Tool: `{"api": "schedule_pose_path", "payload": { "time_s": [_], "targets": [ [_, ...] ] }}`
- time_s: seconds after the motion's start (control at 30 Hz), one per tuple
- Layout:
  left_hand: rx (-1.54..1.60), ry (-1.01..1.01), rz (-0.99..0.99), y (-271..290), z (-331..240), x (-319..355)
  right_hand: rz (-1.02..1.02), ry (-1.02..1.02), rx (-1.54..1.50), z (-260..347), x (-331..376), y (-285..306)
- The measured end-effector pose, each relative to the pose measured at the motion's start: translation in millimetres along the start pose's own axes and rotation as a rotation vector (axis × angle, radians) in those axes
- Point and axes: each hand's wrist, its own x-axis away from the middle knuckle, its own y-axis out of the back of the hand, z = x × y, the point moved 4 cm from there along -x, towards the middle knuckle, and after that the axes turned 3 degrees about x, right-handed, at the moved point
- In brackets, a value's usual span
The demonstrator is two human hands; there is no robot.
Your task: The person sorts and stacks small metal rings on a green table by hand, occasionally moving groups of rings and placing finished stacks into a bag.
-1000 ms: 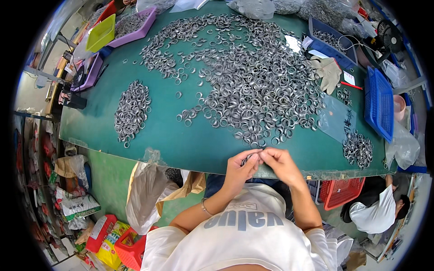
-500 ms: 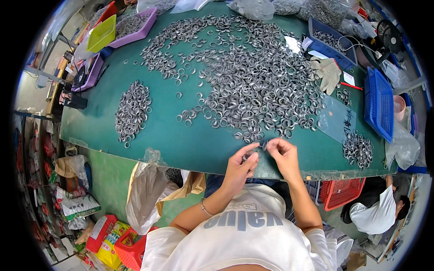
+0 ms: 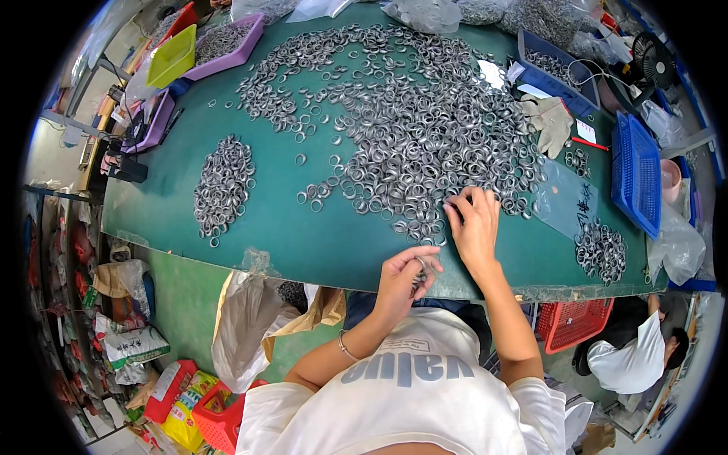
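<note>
Loose grey metal rings form a large pile over the middle of the green table. Reaching up to the pile's near edge, my right hand has its fingers bent down on the rings; whether one is pinched there is hidden. My left hand stays close to the table's front edge, fingers curled round several metal rings that show at the palm. A smaller ring pile lies to the left, and another ring pile at the right near the front edge.
A blue bin of rings, a work glove and a clear plastic bag lie along the right side. Blue baskets stand at the right edge. Purple tray and yellow-green tray sit far left. A person crouches at lower right.
My right hand has moved away from the left hand, forward onto the near edge of the big pile. My left hand has dropped slightly and still holds rings.
</note>
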Motion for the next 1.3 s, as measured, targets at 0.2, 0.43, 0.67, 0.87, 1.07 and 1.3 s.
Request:
{"api": "schedule_pose_path", "payload": {
  "time_s": [0.2,0.43,0.67,0.87,1.07,1.3],
  "targets": [
    [0.028,-0.053,-0.002,11,5,1,0.028,-0.391,-0.646,-19,18,6],
    [-0.062,-0.053,-0.022,-8,-1,-1,0.399,-0.419,-0.800,17,45,17],
    [0.298,0.220,0.105,1,6,-4,-0.069,0.050,0.007,2,2,15],
    [0.783,0.405,-0.041,-4,10,-8,0.058,-0.387,-0.586,-26,22,-2],
    [0.155,0.200,-0.061,-4,8,-6,0.450,-0.585,-0.982,11,49,12],
    [0.211,0.275,0.030,1,7,-11,0.160,-0.191,-0.319,-11,11,19]
  ]
}}
